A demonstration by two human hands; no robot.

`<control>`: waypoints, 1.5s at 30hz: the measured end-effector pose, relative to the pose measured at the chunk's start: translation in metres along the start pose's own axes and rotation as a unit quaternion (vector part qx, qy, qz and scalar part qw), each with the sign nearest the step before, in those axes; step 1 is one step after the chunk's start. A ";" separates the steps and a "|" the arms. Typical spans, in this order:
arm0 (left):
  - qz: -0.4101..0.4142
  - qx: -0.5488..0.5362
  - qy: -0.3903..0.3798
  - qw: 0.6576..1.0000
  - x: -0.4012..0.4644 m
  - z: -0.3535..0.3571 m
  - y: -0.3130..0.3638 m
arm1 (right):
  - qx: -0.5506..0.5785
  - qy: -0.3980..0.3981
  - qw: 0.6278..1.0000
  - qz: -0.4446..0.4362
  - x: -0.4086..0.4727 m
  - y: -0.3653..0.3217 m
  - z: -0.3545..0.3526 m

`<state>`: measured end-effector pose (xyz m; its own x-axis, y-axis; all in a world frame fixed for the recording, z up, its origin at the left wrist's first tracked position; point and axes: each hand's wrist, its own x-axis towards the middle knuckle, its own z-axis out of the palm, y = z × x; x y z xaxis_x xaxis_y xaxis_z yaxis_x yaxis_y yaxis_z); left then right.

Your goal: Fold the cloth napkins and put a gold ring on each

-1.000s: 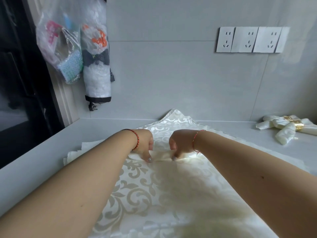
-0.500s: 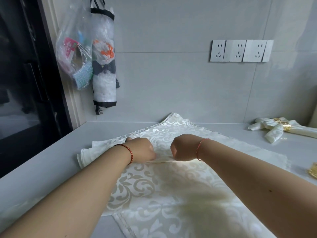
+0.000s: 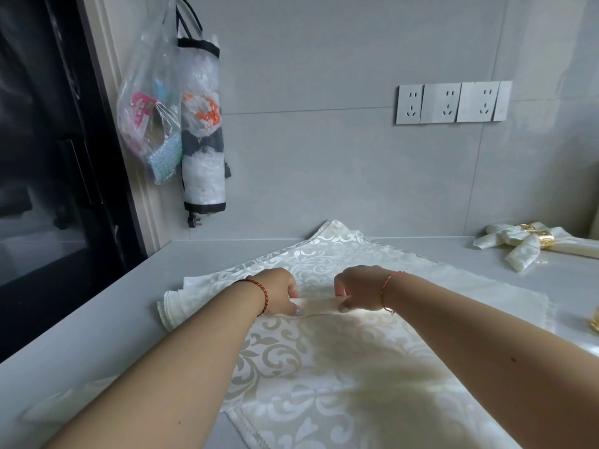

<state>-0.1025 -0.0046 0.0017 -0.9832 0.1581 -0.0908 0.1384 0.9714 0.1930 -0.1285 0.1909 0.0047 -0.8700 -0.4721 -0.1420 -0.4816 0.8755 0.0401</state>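
1. The cream damask cloth napkin lies spread on the grey countertop, on top of a stack of similar napkins.
2. The left hand and right hand each pinch a raised pleat of the napkin near its middle.
3. I think the pleat should be kept straight and even in width, and both hands should move it together.
4. One finished napkin with a gold ring lies well apart at the right.

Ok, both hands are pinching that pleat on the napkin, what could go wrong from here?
The left hand and right hand pinch only the middle of the napkin, so the pleat may come out uneven toward the edges. The napkin rests on a stack of napkins; pulling could drag those lower layers along.
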 end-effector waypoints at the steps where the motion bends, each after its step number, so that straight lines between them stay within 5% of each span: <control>1: 0.001 0.000 0.003 1.000 -0.001 0.001 0.001 | -0.004 0.006 1.000 -0.002 -0.002 -0.002 0.000; 12: 0.034 -0.011 0.072 0.997 -0.021 0.008 0.005 | -0.064 0.175 0.980 -0.067 -0.023 -0.009 0.015; 30: -0.005 -0.006 -0.009 1.000 -0.035 0.003 0.012 | 0.088 0.037 0.995 0.006 -0.028 0.002 0.013; 40: 0.008 0.017 0.058 0.998 -0.045 0.009 0.020 | 0.015 0.144 0.989 -0.029 -0.052 -0.013 0.013; 45: 0.027 0.032 0.046 0.998 -0.061 0.008 0.023 | 0.002 0.108 0.993 -0.037 -0.065 -0.016 0.011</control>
<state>-0.0384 0.0091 0.0040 -0.9804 0.1969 0.0078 0.1962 0.9716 0.1321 -0.0628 0.2090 0.0022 -0.8344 -0.5465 0.0713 -0.5455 0.8374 0.0338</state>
